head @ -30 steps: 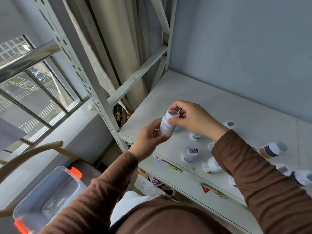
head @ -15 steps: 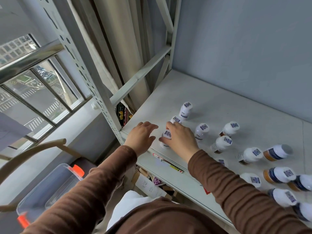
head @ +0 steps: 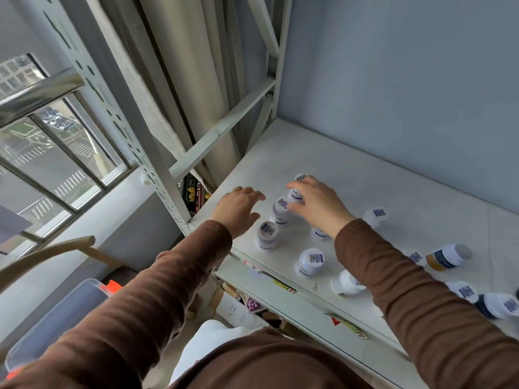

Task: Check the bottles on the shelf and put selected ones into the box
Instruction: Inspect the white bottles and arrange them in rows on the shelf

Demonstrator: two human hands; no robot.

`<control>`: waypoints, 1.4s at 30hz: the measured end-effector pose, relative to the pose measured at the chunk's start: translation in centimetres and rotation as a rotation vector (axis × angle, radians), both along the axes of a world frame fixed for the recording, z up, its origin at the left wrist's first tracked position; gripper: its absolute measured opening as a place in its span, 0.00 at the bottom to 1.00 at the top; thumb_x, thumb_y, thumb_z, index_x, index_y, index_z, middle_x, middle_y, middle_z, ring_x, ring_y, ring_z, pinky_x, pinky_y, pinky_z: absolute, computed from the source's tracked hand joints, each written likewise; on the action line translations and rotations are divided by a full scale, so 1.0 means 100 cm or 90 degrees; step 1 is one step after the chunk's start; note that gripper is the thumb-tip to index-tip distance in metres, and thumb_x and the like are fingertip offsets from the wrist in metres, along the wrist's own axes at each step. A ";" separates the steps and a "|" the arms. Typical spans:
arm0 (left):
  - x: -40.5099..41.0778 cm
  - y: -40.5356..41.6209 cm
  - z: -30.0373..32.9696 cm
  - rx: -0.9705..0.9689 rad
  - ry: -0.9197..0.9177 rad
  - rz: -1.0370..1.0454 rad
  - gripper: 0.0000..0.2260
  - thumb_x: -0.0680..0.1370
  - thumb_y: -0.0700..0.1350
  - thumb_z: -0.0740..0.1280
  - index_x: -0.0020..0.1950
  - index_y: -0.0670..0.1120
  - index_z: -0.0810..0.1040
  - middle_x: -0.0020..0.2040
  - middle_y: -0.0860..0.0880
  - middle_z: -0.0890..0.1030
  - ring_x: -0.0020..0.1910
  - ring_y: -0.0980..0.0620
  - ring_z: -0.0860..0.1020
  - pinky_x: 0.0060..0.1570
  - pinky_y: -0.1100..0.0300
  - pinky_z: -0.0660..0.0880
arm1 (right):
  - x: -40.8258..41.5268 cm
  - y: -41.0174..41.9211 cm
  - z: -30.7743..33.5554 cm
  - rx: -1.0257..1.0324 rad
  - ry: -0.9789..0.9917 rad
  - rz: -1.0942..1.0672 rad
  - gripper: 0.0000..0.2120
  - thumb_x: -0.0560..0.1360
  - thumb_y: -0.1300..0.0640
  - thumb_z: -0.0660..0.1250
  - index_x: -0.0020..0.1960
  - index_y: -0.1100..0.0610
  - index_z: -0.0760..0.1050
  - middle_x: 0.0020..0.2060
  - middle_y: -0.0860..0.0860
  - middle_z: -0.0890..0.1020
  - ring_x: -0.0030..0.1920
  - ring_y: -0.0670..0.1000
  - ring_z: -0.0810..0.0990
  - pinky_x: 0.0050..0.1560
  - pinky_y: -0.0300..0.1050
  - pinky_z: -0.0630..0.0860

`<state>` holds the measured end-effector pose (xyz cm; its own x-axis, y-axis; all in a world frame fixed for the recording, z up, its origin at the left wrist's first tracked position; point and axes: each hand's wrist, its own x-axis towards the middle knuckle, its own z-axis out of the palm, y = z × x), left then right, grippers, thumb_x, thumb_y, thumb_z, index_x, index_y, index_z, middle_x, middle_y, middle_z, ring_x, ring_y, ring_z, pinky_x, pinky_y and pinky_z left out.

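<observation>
Several white bottles with barcode stickers on their caps stand on the white shelf (head: 351,169). My right hand (head: 318,206) reaches over the left group, and its fingers and thumb close round one white bottle (head: 295,194). Two more bottles stand just in front of it, one (head: 280,210) touching the thumb and one (head: 266,235) near the shelf edge. My left hand (head: 238,209) hovers beside them with its fingers spread and holds nothing. The clear plastic box (head: 70,313) with orange latches sits low at the left, below the shelf.
More bottles stand or lie to the right, among them an amber one (head: 446,256) on its side. A perforated shelf post (head: 157,175) and a diagonal brace (head: 222,130) rise at the left. A curtain and a barred window are further left, a wooden chair back (head: 47,251) near the box.
Both hands held one bottle up a second ago. The right hand set it down at the shelf front, then moved further back onto another bottle. The left hand let go and opened.
</observation>
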<state>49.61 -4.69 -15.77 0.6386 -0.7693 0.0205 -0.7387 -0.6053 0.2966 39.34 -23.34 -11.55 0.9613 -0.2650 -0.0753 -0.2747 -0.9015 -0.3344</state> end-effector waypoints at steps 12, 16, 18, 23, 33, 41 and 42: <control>0.000 0.004 0.019 -0.296 0.365 0.043 0.24 0.74 0.49 0.75 0.67 0.51 0.73 0.61 0.55 0.79 0.61 0.57 0.76 0.63 0.58 0.71 | 0.026 -0.007 0.039 0.259 -0.079 -0.041 0.12 0.75 0.53 0.70 0.58 0.53 0.78 0.49 0.52 0.84 0.46 0.54 0.82 0.49 0.47 0.78; -0.005 0.003 0.046 -0.525 0.707 0.054 0.18 0.77 0.47 0.70 0.66 0.43 0.76 0.56 0.46 0.82 0.55 0.50 0.79 0.61 0.53 0.73 | 0.036 0.001 0.072 0.329 -0.135 -0.125 0.20 0.71 0.36 0.69 0.45 0.54 0.79 0.33 0.49 0.83 0.32 0.50 0.79 0.44 0.52 0.80; -0.008 0.003 0.054 -0.585 0.880 0.068 0.20 0.80 0.49 0.64 0.68 0.39 0.73 0.52 0.41 0.81 0.50 0.47 0.79 0.60 0.51 0.73 | 0.040 0.008 0.083 0.303 -0.161 -0.150 0.25 0.69 0.31 0.67 0.43 0.54 0.77 0.32 0.48 0.82 0.32 0.49 0.79 0.41 0.49 0.77; -0.014 0.003 0.069 -0.618 1.158 0.081 0.21 0.82 0.56 0.57 0.62 0.41 0.74 0.38 0.45 0.72 0.36 0.50 0.69 0.46 0.55 0.71 | 0.049 0.029 0.099 0.300 -0.199 -0.125 0.25 0.70 0.29 0.66 0.43 0.52 0.76 0.30 0.44 0.77 0.33 0.46 0.75 0.36 0.43 0.68; -0.006 0.003 0.064 -0.492 0.669 0.039 0.19 0.75 0.45 0.72 0.65 0.44 0.75 0.55 0.46 0.81 0.54 0.49 0.78 0.60 0.54 0.73 | 0.027 0.004 0.094 0.194 -0.159 0.015 0.16 0.74 0.41 0.67 0.58 0.48 0.79 0.48 0.44 0.83 0.47 0.46 0.80 0.48 0.46 0.78; 0.004 -0.002 0.034 -0.236 0.320 0.059 0.26 0.74 0.43 0.74 0.70 0.53 0.71 0.67 0.51 0.72 0.65 0.53 0.72 0.68 0.51 0.71 | 0.009 0.005 0.045 0.080 -0.092 0.040 0.16 0.72 0.54 0.72 0.59 0.55 0.77 0.53 0.52 0.79 0.53 0.54 0.77 0.52 0.46 0.72; 0.007 -0.001 0.031 -0.227 0.292 0.069 0.24 0.75 0.43 0.73 0.69 0.52 0.72 0.67 0.50 0.72 0.66 0.52 0.72 0.67 0.51 0.71 | 0.008 0.004 0.035 0.064 -0.061 0.040 0.17 0.72 0.54 0.72 0.59 0.56 0.77 0.54 0.53 0.79 0.54 0.56 0.77 0.53 0.47 0.71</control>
<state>50.27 -4.75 -12.63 0.7182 -0.6952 -0.0309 -0.4259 -0.4742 0.7706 40.11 -22.90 -8.08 0.9798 -0.1999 -0.0057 -0.1814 -0.8764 -0.4460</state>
